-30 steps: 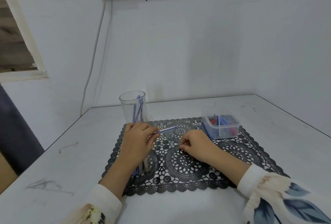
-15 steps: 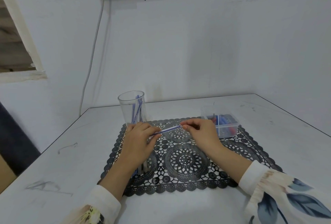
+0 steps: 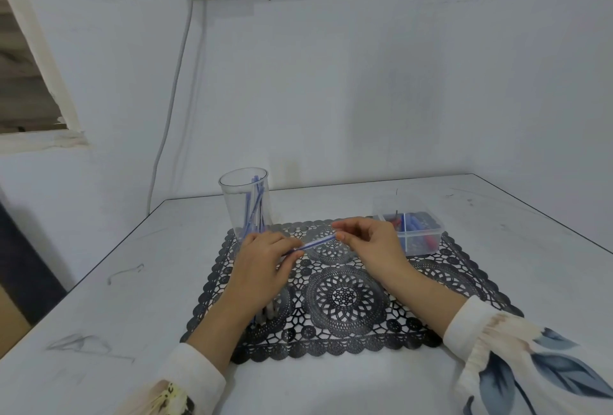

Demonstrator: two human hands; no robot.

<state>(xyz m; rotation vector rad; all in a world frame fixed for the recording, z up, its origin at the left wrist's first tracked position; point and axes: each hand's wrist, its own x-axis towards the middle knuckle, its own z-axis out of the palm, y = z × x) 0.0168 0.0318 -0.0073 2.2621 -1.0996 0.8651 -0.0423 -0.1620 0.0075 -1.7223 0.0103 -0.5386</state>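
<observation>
**Clerk:** Head view. Item under examination?

**Inspector:** One pen (image 3: 317, 243), slim and straight, with a blue core inside a clear or pale barrel. It is held just above the mat, tilted, its right end higher and farther from the camera. It spans the gap between the two hands.

**Clerk:** State of the hands?

**Inspector:** The left hand (image 3: 262, 268) is back-up with its fingers curled, and its fingertips pinch the pen's near, lower end. The right hand (image 3: 371, 245) pinches the far, upper end between thumb and forefinger; its other fingers are loosely bent. Both hands have hold of the pen.

**Clerk:** Surface beneath?

**Inspector:** A black lace mat (image 3: 345, 298) with openwork round medallions and a scalloped edge. It lies flat on a smooth white table (image 3: 132, 282) that bears grey scuff marks.

**Clerk:** Containers?

**Inspector:** A clear plastic cup (image 3: 235, 212), tall and slightly tapered, stands upright at the mat's far-left corner, just beyond the left hand. It holds several leaning blue pens (image 3: 253, 205). A clear rectangular box (image 3: 428, 237) with rounded corners sits at the far-right corner, and blue and red pieces show inside it.

**Clerk:** Anything further?

**Inspector:** Pale pen ends (image 3: 269, 312) protrude below the left palm. I cannot tell whether that hand grips them. The cuffs are cream fabric, and the right sleeve (image 3: 530, 365) carries a blue leaf print.
</observation>
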